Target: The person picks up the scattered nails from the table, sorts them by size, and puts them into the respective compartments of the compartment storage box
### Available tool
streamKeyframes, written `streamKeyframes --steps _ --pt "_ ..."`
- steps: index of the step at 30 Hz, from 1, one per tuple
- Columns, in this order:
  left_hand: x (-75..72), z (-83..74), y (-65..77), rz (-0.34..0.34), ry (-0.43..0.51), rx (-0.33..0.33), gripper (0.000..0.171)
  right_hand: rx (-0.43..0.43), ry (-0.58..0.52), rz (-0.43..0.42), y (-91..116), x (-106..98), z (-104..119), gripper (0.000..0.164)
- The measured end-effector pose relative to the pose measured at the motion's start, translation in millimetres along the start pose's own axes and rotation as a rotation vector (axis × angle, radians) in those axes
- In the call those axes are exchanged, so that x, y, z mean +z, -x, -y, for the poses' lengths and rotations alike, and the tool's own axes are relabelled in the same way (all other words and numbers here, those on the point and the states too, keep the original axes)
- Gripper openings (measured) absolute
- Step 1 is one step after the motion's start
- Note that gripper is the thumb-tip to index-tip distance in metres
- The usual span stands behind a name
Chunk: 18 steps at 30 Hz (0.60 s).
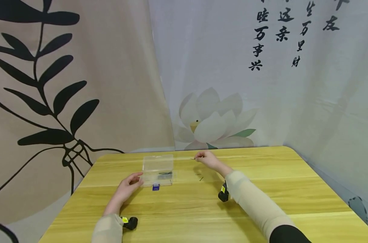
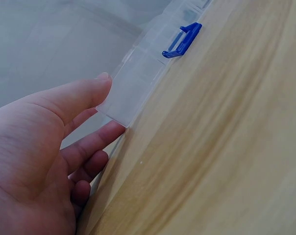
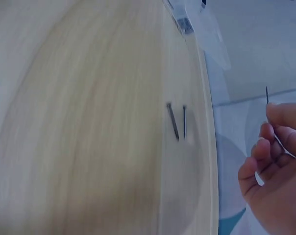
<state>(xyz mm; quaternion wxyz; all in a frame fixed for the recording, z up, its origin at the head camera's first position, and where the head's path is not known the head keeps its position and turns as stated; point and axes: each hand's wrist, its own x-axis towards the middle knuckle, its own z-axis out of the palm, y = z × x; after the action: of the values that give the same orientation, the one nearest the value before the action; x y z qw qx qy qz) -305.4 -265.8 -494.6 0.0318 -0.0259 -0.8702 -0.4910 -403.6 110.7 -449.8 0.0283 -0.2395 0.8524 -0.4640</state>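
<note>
A clear plastic box point(image 1: 157, 180) with a blue latch point(image 1: 155, 187) stands with its lid point(image 1: 157, 163) raised at the back. Several dark, thin pieces point(image 1: 165, 173) lie inside it. My left hand point(image 1: 129, 186) holds the box at its left end, thumb point(image 2: 103, 87) at the front corner and fingers along the side wall. Between thumb and fingertips my right hand point(image 1: 209, 159) pinches a thin nail point(image 3: 267, 95), raised over the far part of the table. Below that hand, two nails lie loose on the wood, a thicker one point(image 3: 173, 121) and a thinner one point(image 3: 185, 122).
The wooden table point(image 1: 184, 216) reaches back to a printed curtain point(image 1: 220, 74). Its far edge runs just behind the box lid and my right hand. Black devices with yellow labels sit at my left wrist point(image 1: 130, 223) and right wrist point(image 1: 223, 193).
</note>
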Motion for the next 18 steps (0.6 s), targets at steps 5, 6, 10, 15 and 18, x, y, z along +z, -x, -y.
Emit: streamKeyframes --steps 5,6,10,15,18 --pt "-0.8 3.0 -0.5 -0.001 -0.004 0.003 0.048 -0.011 -0.013 0.025 -6.9 13.0 8.5 0.020" --pt "-0.9 3.5 -0.9 -0.002 -0.006 0.005 0.048 -0.005 -0.017 0.031 -8.4 15.5 10.2 0.020" --pt "-1.4 4.5 -1.1 -0.007 -0.005 0.015 0.047 -0.013 -0.008 0.048 -13.3 26.4 18.7 0.019" --pt "-1.9 3.6 0.0 -0.014 -0.010 0.016 0.047 -0.040 0.003 0.071 -17.9 43.3 30.9 0.018" --pt "-1.7 2.2 1.2 -0.015 -0.002 0.017 0.047 -0.069 0.008 0.097 -21.8 55.6 31.3 0.016"
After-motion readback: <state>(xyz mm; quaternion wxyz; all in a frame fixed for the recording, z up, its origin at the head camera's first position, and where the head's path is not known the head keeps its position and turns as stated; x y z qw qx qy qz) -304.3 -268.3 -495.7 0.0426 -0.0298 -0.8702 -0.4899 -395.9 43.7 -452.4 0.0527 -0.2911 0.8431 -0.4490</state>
